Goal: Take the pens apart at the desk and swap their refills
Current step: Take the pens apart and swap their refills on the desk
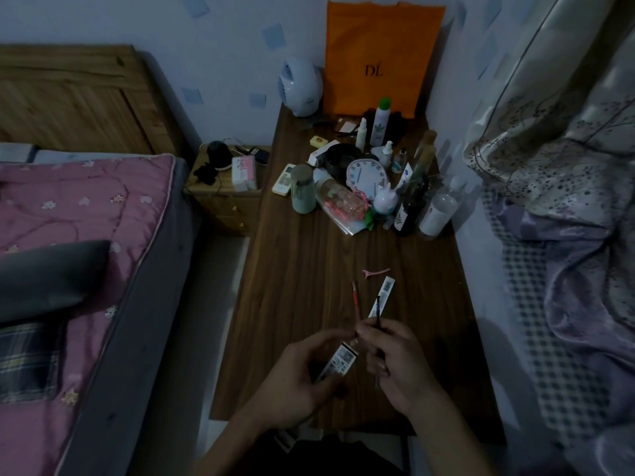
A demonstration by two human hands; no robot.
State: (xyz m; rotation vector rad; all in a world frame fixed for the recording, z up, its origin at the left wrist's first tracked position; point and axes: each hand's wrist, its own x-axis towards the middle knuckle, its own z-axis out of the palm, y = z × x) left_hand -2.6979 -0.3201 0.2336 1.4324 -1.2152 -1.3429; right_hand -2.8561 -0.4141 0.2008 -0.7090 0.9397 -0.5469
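— What have you got in each hand?

— My left hand (295, 379) is clenched round a clear pen barrel with a black-and-white barcode label (338, 364), its open end tipped up toward one o'clock. My right hand (395, 359) is grasping a thin black refill (378, 312) and a thin red refill (356, 302); both stick up from my fingertips toward twelve o'clock, the red at eleven o'clock of the black. The thumbs almost meet over the barrel's mouth.

— And the other pen?

— A second clear barrel with a barcode label (382, 299) lies on the dark wood-grain desk (302, 304), just behind the black refill, slanting toward one o'clock. At eleven o'clock of its far end lies a small pink hair clip (375, 273).

— Anything crowding you?

— The near half of the desk is open. The far half, at twelve o'clock, is packed: a white round clock (364, 176) lying face-up, a pale green cup with a lid (303, 190), a toppled clear bottle with pink print (343, 199), a white spray can with a green cap (381, 122), a dark glass bottle (409, 211), and an orange paper bag (378, 56) against the wall. At nine o'clock sits a bed with a pink quilt (68, 214).
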